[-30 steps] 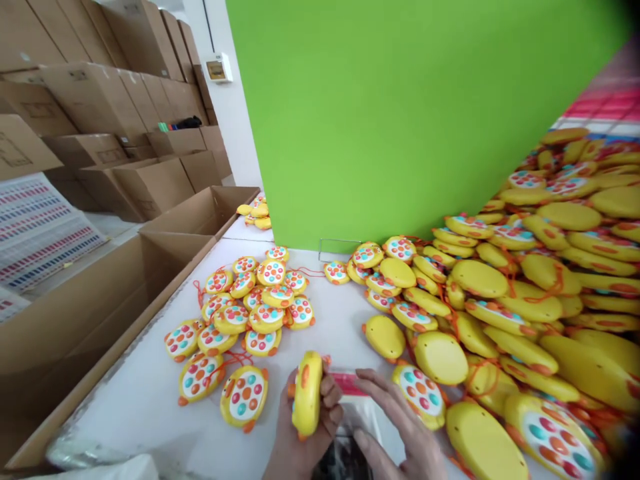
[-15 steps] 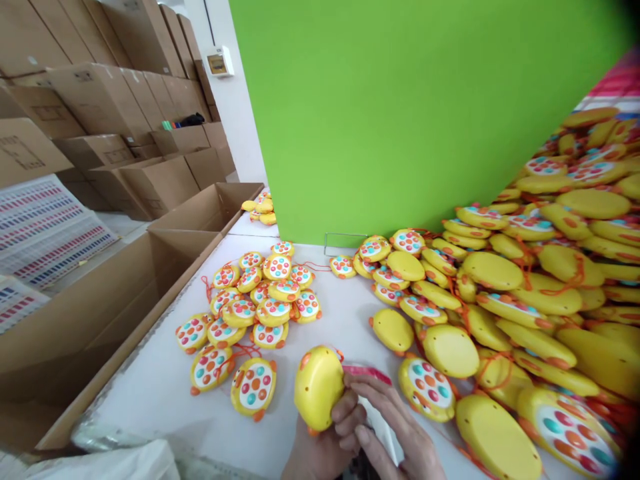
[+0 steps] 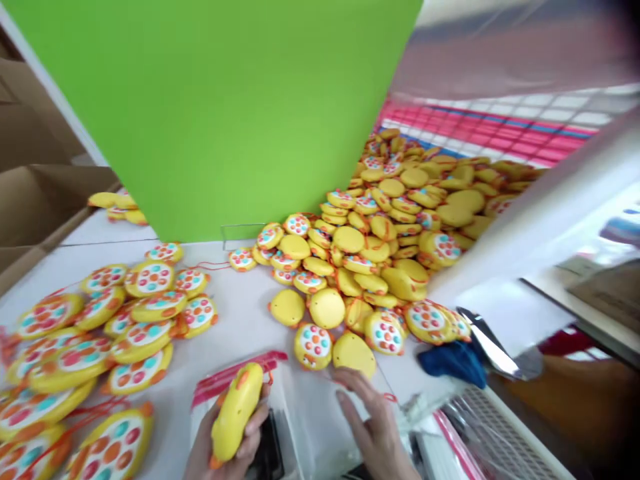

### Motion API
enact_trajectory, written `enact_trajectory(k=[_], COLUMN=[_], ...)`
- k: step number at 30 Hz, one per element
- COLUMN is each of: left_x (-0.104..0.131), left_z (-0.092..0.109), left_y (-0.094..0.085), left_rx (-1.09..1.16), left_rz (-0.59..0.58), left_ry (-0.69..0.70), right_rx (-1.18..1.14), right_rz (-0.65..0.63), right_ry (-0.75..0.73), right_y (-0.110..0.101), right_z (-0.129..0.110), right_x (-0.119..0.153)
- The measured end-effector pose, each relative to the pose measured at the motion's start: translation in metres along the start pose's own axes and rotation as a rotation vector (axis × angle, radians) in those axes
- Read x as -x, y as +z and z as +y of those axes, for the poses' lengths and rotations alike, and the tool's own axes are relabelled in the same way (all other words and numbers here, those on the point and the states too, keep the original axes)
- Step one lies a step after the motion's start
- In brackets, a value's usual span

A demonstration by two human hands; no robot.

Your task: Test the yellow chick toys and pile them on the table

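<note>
In my left hand (image 3: 225, 433), at the bottom of the view, is a yellow toy (image 3: 237, 413) turned edge-on, with orange tips. My right hand (image 3: 373, 420) has its fingers apart and holds nothing; its fingertips are just below a yellow toy lying back up (image 3: 354, 353) at the near edge of the large pile. Between and beneath the hands lie clear plastic bags with a pink-red strip (image 3: 240, 377). A dark object (image 3: 270, 447) shows beside my left hand. Toys with coloured dots (image 3: 150, 278) form a smaller group on the left.
Behind the white table (image 3: 240, 313) stands a green panel (image 3: 215, 120). The large pile of toys (image 3: 400, 220) reaches back to a wire grid (image 3: 500, 133). At right are a blue cloth (image 3: 453, 363), a white post (image 3: 530, 207) and a white basket (image 3: 505, 427). A cardboard box (image 3: 50, 200) stands at far left.
The view has swung to the right. My right hand has moved away from the toy in my left hand and opened near the large pile. The held toy has turned from its back to its edge.
</note>
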State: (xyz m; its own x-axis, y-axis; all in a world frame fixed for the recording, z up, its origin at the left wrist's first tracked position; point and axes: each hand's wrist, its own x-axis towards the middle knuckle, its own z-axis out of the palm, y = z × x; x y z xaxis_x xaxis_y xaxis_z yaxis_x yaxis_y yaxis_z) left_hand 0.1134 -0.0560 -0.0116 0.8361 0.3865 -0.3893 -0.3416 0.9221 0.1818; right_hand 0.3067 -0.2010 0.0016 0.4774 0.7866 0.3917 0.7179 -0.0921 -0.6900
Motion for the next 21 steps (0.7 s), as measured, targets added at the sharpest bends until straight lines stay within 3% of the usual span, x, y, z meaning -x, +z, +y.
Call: enact_trajectory(k=[4,6,8,11,15,21], left_x=[-0.003,-0.005,-0.006,-0.006,-0.008,-0.013], left_z=[0.000,-0.001,-0.002,-0.002,0.000,-0.014], left_y=[0.010,0.013,0.012,0.005,-0.004,0.001], left_rx=[-0.016,-0.001,0.001,-0.016,-0.086,-0.212], left_rz=[0.110,0.181,0.231,0.288,0.367,0.515], left_ry=[-0.031,-0.033,-0.076,-0.136,-0.052,-0.049], right_rx=[0.149,0.227,0.262,0.246,0.256,0.346], right_rz=[0.239,0.313,0.277,0.133,0.016,-0.067], right_ry=[0.592,0.732,0.831,0.914,0.974,1.045], right_y=[-0.066,-0.095,-0.110,-0.108,-0.096,-0.102], right_z=[0.079,0.112,0.136,0.161,0.182,0.189], right_x=[0.045,0.072,0.100,0.138,0.179,0.206])
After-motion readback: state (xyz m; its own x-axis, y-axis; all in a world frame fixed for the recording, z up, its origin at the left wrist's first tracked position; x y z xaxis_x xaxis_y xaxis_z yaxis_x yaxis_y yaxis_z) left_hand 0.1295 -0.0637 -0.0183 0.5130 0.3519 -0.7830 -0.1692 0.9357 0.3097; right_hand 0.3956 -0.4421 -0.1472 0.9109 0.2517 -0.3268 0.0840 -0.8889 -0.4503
